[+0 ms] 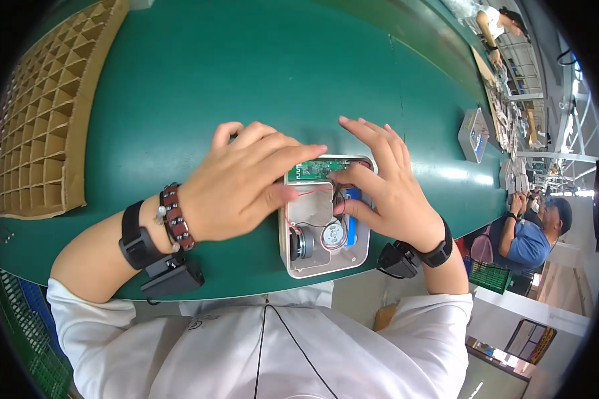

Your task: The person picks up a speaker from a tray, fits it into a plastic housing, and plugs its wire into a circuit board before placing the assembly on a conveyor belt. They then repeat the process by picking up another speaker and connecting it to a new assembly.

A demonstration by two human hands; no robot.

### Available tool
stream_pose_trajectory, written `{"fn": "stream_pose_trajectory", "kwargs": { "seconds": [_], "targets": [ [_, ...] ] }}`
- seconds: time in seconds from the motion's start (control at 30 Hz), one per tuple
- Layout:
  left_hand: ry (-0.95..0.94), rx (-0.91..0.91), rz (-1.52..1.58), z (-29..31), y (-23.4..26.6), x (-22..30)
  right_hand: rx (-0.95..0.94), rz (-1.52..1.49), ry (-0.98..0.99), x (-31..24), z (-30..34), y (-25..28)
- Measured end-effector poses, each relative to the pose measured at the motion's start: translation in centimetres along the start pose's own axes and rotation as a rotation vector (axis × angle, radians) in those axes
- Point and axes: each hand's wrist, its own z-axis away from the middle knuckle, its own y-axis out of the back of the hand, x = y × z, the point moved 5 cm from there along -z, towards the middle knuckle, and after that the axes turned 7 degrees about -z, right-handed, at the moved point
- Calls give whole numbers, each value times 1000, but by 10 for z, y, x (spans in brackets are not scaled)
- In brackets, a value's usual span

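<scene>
A light grey plastic housing (pixel 301 270), its inside facing up, lies near the bench's front edge. Across its far end sits a green circuit board (pixel 309 171). A round silver speaker (pixel 334 234), a dark cylindrical part (pixel 304 242) and a blue block (pixel 351 234) are inside. Over the housing's left wall rests my left hand (pixel 243 179), fingers stretched toward the far rim, holding nothing. My right hand (pixel 393 189) reaches in from the right. Its index finger and thumb are apart around dark wires (pixel 339 195) below the board; the other fingers are raised. Red wires (pixel 313 192) cross the left compartment.
A cardboard divider box (pixel 80 126) with many cells stands at the left on the green bench (pixel 246 66). Another grey housing (pixel 474 135) lies farther right. A person in a blue shirt (pixel 529 243) works at the right, and another person (pixel 492 23) at the far right.
</scene>
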Motion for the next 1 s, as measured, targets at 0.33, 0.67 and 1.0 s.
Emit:
{"fn": "stream_pose_trajectory", "kwargs": {
  "seconds": [0.33,0.67,1.0],
  "targets": [
    [97,23,61,-2,-2,-3,198,117,262,-54,-9,-11],
    [126,17,24,0,-1,-4,144,125,362,-42,6,-11],
    [134,-11,20,-5,0,-5,167,97,154,-46,-11,-13]
  ]
}}
